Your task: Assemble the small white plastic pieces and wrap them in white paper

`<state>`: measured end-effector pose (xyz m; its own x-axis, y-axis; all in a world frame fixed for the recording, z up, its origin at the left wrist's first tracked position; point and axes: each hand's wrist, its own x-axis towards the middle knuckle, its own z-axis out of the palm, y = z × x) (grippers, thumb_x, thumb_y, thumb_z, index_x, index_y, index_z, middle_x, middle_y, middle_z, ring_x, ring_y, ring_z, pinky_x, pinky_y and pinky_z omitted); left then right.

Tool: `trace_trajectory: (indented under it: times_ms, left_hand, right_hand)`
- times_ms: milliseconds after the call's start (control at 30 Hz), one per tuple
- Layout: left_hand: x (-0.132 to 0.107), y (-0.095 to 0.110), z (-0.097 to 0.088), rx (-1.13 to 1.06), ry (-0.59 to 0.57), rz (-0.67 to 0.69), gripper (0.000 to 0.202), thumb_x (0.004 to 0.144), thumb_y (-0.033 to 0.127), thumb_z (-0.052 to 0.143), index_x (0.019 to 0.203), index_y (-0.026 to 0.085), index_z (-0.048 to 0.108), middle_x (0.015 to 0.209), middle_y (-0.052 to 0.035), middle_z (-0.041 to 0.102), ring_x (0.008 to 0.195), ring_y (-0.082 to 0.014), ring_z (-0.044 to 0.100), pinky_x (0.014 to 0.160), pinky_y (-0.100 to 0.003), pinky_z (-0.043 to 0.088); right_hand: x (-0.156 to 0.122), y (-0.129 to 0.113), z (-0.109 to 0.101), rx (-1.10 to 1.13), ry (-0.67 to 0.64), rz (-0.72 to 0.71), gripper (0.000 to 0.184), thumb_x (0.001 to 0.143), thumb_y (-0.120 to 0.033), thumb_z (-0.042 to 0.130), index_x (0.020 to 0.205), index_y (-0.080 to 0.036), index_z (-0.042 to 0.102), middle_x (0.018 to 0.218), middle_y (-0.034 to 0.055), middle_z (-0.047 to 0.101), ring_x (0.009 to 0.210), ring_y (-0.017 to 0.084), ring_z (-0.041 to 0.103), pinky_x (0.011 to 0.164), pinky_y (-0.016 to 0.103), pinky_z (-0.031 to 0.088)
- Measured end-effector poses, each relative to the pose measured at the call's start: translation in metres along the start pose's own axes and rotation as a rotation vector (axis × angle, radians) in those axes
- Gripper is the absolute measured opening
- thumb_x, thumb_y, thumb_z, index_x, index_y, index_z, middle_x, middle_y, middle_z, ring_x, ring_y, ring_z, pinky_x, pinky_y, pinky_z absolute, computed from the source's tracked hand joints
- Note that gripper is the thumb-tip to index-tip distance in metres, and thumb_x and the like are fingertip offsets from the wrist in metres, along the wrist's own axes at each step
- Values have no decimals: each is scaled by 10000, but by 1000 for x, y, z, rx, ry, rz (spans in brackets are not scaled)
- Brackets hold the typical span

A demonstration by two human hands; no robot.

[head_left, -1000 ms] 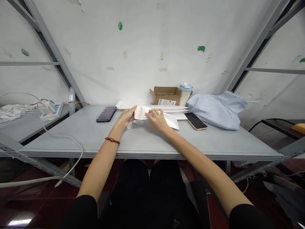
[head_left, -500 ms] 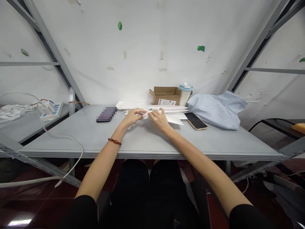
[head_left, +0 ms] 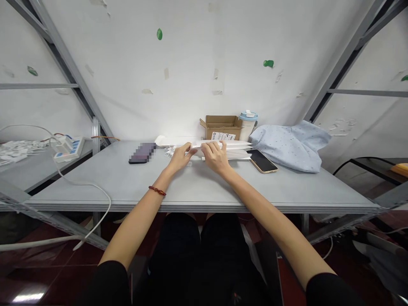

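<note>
My left hand (head_left: 181,157) is closed, thumb and fingers pinching the left end of a white folded sheet (head_left: 196,145), thin like paper. My right hand (head_left: 216,157) curls its fingers over the same white piece a little further right. Behind and to the right of that hand lies a stack of white folded sheets (head_left: 237,145) with pointed ends. A tangle of thin white strings (head_left: 168,151) sits just left of my left hand. A small white scrap (head_left: 189,164) lies on the table below the fingers. My hands hide much of the held piece.
Behind stand an open cardboard box (head_left: 223,123) and a cup with a blue lid (head_left: 247,125). To the right are a phone (head_left: 262,161) and a light blue cloth (head_left: 290,146). A dark phone (head_left: 143,153), partly pixelated, lies left. A power strip (head_left: 68,148) and white cable are further left.
The white flap that stuck out below my right hand now lies back along the stack. Both hands have shifted slightly, and the right one now grips over the stack's near edge.
</note>
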<state>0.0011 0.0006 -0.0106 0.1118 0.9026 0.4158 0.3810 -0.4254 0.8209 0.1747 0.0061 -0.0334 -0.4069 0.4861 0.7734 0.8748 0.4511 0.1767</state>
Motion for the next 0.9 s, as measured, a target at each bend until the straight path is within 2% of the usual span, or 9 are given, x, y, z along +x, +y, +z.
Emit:
trace_trajectory:
  times_ms: [133,233,367,433,533,667,767,900]
  left_hand:
    - [2,0,5,-18,82,-33,131,779,300,652,738,199,579,609,23,545,695,-157,526,602,-211,371]
    - [5,0,9,-67,130,-66,164,788,286,643,684,192,558,509,52,459,563,-124,463,542,-206,327]
    - [16,4,13,-316,158,-238,189,777,276,668,653,164,579,530,37,524,501,-102,462,520,-212,365]
    - [25,9,16,-414,158,-321,223,775,247,680,607,148,572,528,26,532,499,-95,477,532,-219,405]
    - [43,16,22,-467,144,-400,287,780,191,689,544,136,536,501,22,518,496,-87,485,547,-230,441]
    - [68,18,35,-476,173,-477,263,745,143,738,568,118,545,512,-2,543,523,-111,528,571,-278,495]
    - [81,17,44,-499,180,-478,196,738,132,751,646,105,580,546,-23,569,563,-140,572,594,-303,532]
    - [88,15,51,-572,171,-499,92,791,91,687,761,84,600,615,-50,605,599,-156,621,627,-304,562]
  right_hand:
    - [1,6,-4,5,90,67,382,996,-299,317,1227,-152,583,1214,178,614,1176,277,483,1046,493,176]
    - [1,9,-6,4,71,43,439,984,-419,350,1248,-149,573,1283,200,575,1228,301,447,1059,509,173]
    - [0,9,-8,1,-2,-11,497,950,-482,423,1302,-149,533,1361,221,510,1286,325,398,1067,543,161]
    - [1,10,-8,-12,-48,-5,493,934,-438,479,1337,-156,502,1397,226,473,1317,334,369,1064,560,162]
    - [0,18,-6,-52,-102,53,467,918,-287,509,1372,-186,473,1436,216,437,1340,332,347,1057,569,180]
    - [-2,41,3,-111,-105,208,499,901,-84,384,1361,-230,508,1403,172,497,1297,301,403,1043,551,220]
    - [-5,60,10,-88,-83,287,525,894,-44,321,1335,-225,540,1345,167,553,1247,293,444,1021,561,249]
    - [-11,78,17,-45,-104,347,519,875,-39,332,1296,-219,577,1267,172,602,1143,286,497,982,541,303]
